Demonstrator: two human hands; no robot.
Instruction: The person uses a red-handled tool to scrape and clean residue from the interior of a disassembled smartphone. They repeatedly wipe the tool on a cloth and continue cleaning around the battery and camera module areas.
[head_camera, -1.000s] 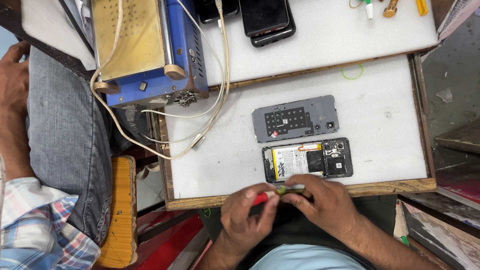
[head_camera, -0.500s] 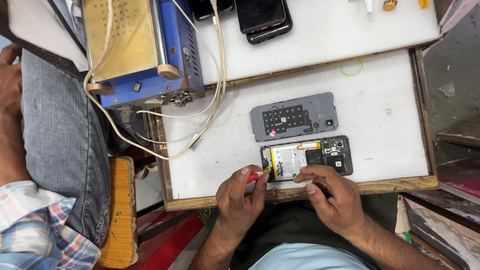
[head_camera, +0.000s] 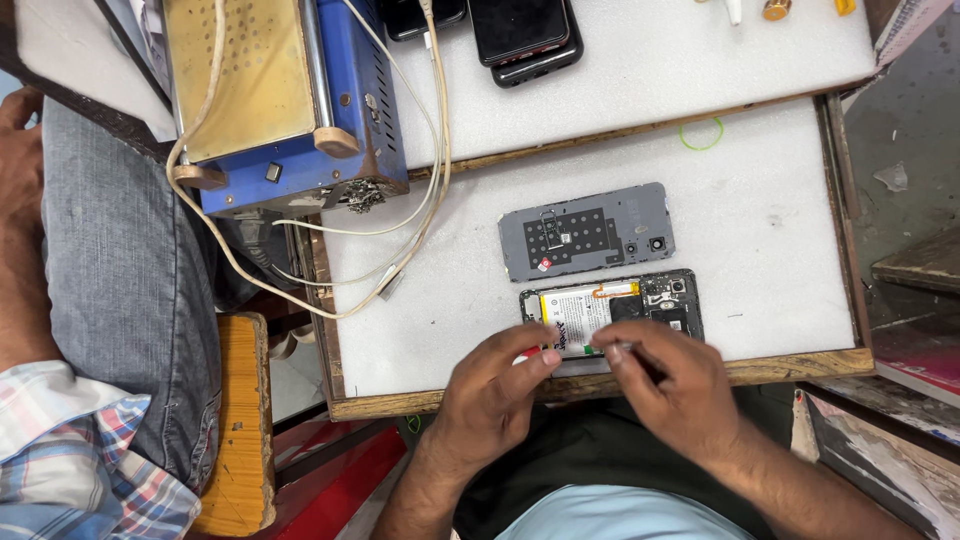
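An opened phone (head_camera: 612, 306) lies on the white work board (head_camera: 440, 310), its battery and circuit parts showing. Just beyond it lies its grey back cover (head_camera: 585, 232), inner side up. My left hand (head_camera: 492, 390) rests at the board's front edge, fingers closed on a small red-handled tool (head_camera: 522, 357) next to the phone's near left corner. My right hand (head_camera: 668, 378) pinches a thin dark metal tool (head_camera: 616, 347) whose tip meets the phone's near edge. My fingers hide the rest of both tools.
A blue and yellow bench machine (head_camera: 290, 100) with cream cables (head_camera: 400, 225) stands at the back left. Two dark phones (head_camera: 525, 35) lie on the far board, with a green rubber band (head_camera: 703, 135) nearby. Another person's jeans-clad leg (head_camera: 120, 270) and a wooden stool (head_camera: 235, 420) are on the left.
Both hands have moved from the board's front edge up to the opened phone's near edge. The phone and the back cover have not shifted on the board.
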